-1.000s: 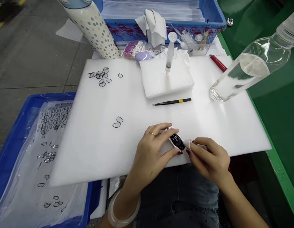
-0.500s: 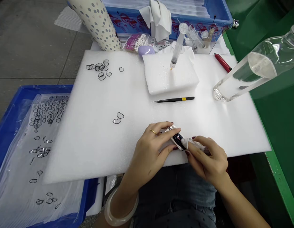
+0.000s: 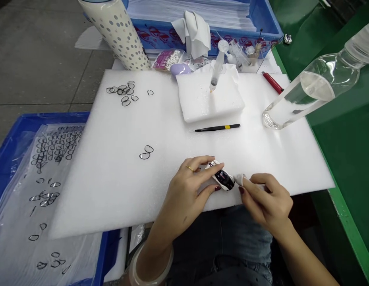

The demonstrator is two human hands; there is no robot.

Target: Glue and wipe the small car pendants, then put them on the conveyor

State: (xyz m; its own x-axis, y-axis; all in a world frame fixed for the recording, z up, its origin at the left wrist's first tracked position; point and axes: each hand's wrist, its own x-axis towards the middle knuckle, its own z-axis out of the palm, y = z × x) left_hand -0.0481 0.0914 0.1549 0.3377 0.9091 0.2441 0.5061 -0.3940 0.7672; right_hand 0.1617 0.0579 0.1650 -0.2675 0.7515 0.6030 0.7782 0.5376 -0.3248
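A small white toy car point(image 3: 225, 180) with a black top lies at the near edge of the white foam sheet point(image 3: 118, 190). My left hand point(image 3: 190, 184) grips it, fingers over its far end and thumb along its side. Just right of the car, my right hand point(image 3: 267, 198) is closed on a white cloth point(image 3: 239, 179), which covers the index fingertip. A slim gap seems to lie between cloth and car. Beyond both hands, black tweezers point(image 3: 217, 128) with a yellow band rest on the foam.
A syringe point(image 3: 217, 67) stands in a foam block point(image 3: 209, 103). Right of it are a red pen-like tool point(image 3: 273, 82) and a clear bottle point(image 3: 303, 95). Thin black rings point(image 3: 146, 152) lie leftward. A dotted tumbler point(image 3: 117, 35) and blue bins point(image 3: 103, 254) border the foam.
My right hand has drawn back to the right with the cloth, off the toy car, so more of its black top shows. My left hand keeps its hold. The whole view has shifted slightly.
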